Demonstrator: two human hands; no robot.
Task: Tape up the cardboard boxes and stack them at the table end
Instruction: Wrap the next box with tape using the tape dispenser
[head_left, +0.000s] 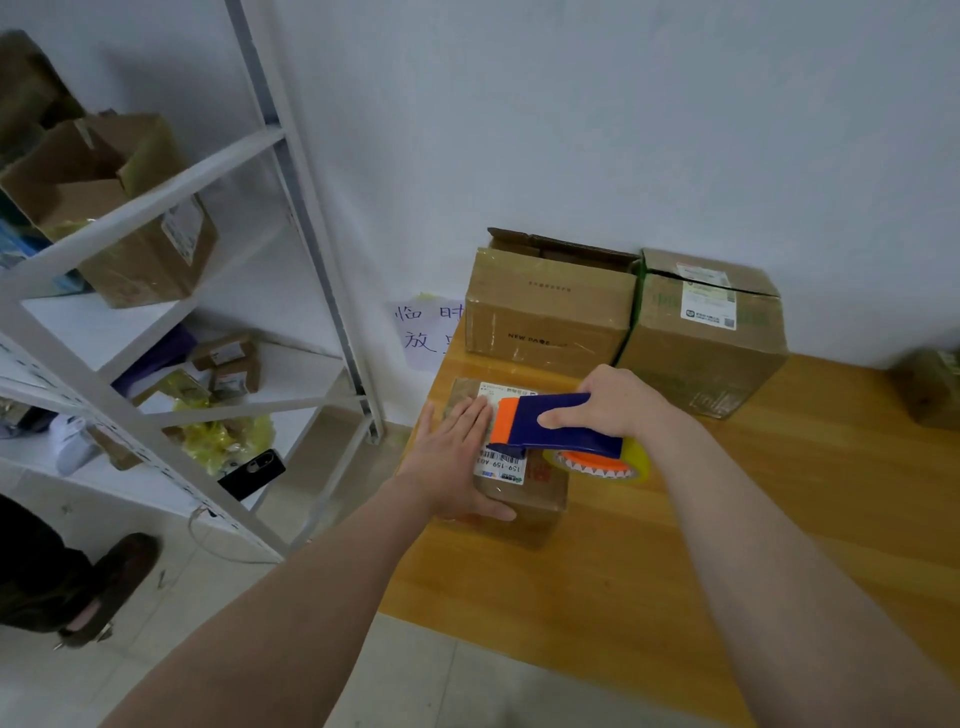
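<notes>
A small cardboard box (524, 496) with a white shipping label lies near the left end of the wooden table (623, 597). My left hand (454, 457) lies flat on its top, fingers straight, thumb along the near side. My right hand (618, 402) grips a blue and orange tape dispenser (556, 423) with a clear tape roll, held over the box's top right part. Behind, against the wall, stand two larger boxes: one with open flaps (545, 312) and one with a label (706, 338).
A white metal shelf rack (171, 291) stands left of the table with boxes, yellow bags and a black phone (252, 474) on it. Another small box (930, 387) sits at the far right. A handwritten paper (423, 332) hangs on the wall. A person's shoe (111, 587) is on the floor.
</notes>
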